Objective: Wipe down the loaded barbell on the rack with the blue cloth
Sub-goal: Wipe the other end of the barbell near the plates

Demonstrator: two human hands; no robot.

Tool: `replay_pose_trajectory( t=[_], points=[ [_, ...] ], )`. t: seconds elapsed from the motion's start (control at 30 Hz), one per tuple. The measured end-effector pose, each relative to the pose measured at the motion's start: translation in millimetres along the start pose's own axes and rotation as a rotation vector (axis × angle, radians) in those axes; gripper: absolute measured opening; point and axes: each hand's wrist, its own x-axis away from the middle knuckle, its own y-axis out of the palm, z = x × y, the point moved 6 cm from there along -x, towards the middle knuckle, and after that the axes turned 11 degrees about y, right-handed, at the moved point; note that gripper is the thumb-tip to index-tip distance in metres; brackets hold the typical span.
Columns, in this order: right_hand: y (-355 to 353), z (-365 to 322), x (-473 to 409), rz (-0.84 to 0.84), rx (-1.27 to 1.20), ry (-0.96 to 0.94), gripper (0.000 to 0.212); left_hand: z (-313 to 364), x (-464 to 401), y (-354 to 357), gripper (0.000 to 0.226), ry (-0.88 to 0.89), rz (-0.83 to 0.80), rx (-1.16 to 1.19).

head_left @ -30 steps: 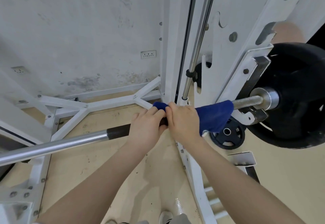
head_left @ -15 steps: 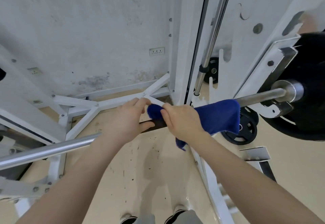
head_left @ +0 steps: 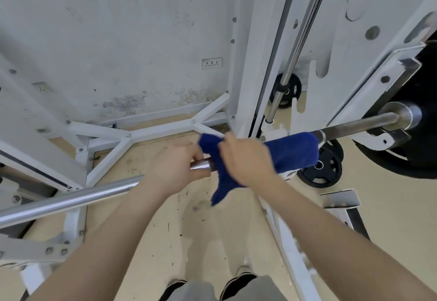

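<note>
The steel barbell (head_left: 71,198) runs from lower left up to the right, where it rests in the white rack's hook and carries a large black plate (head_left: 416,140). A blue cloth (head_left: 293,154) is draped over the bar's right half, with one end hanging below it. My right hand (head_left: 246,159) grips the cloth around the bar. My left hand (head_left: 175,168) holds the bare bar just left of the cloth, fingers curled round it.
The white rack upright (head_left: 250,64) and a chrome guide rod (head_left: 298,40) stand just behind the bar. Small black plates (head_left: 319,168) lean on the floor at right. White base braces (head_left: 106,159) cross the beige floor. My shoes show at the bottom edge.
My hands have parted: the left slid left along the bar, baring a short stretch of steel. The cloth's left end has come loose and hangs below the bar. The camera shifted right.
</note>
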Motion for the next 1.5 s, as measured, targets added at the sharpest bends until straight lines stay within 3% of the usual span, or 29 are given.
replay_pose_trajectory(
  t=[0.1, 0.2, 0.3, 0.43, 0.47, 0.57, 0.67, 0.77, 0.87, 1.0, 1.07, 1.13, 1.23, 1.37, 1.5],
  points=[
    [-12.3, 44.1, -10.4, 0.043, -0.016, 0.247, 0.021, 2.3, -0.6, 0.3, 0.021, 0.027, 0.013, -0.046],
    [-6.0, -21.0, 0.6, 0.097, 0.045, 0.043, 0.016, 1.3, 0.3, 3.1, 0.019, 0.044, 0.051, -0.018],
    [-15.8, -49.9, 5.5, 0.311, -0.132, -0.042, 0.014, -0.7, 2.4, 4.9, 0.023, 0.052, 0.075, 0.019],
    [1.4, -19.1, 5.3, 0.107, 0.178, -0.057, 0.015, -0.8, 4.7, 5.0, 0.021, 0.049, 0.077, 0.017],
    [1.5, -4.4, 3.7, 0.069, 0.162, 0.004, 0.017, -1.0, 4.8, 5.5, 0.023, 0.049, 0.080, -0.005],
    [-9.1, 17.8, 2.1, 0.191, -0.024, 0.198, 0.034, 0.4, 6.1, 3.6, 0.024, 0.046, 0.119, -0.020],
    [-2.3, -25.2, 4.9, 0.079, 0.038, 0.103, 0.015, 0.2, 5.6, 4.6, 0.020, 0.029, 0.128, -0.019],
    [-15.2, -46.8, 8.5, 0.228, -0.036, -0.055, 0.019, 2.0, 4.6, 4.1, 0.016, 0.036, 0.116, -0.024],
    [-0.7, -6.4, 4.4, 0.018, 0.174, -0.047, 0.019, 4.6, 6.8, 2.6, 0.021, 0.039, 0.121, -0.035],
    [-9.7, 56.3, -7.9, 0.135, 0.208, 0.233, 0.040, 2.7, 9.6, 4.0, 0.021, 0.003, 0.163, -0.037],
    [-3.8, 47.7, -9.1, 0.120, 0.138, 0.212, 0.039, 5.7, 7.7, 7.9, 0.024, 0.005, 0.156, -0.077],
    [-1.6, 22.8, -1.4, 0.134, 0.093, 0.092, 0.022, 14.4, 2.6, 11.8, 0.036, 0.019, 0.149, -0.098],
    [-2.0, 25.5, 0.1, 0.199, 0.063, 0.001, 0.033, 35.4, -9.4, 16.4, 0.044, 0.088, 0.149, -0.076],
    [-5.6, 99.7, -11.3, 0.302, 0.065, 0.143, 0.052, 56.4, -23.8, 22.5, 0.044, 0.135, 0.128, -0.067],
    [-0.6, 140.4, -13.8, 0.357, 0.165, 0.200, 0.059, 65.0, -31.8, 29.9, 0.036, 0.131, 0.153, -0.104]
  ],
)
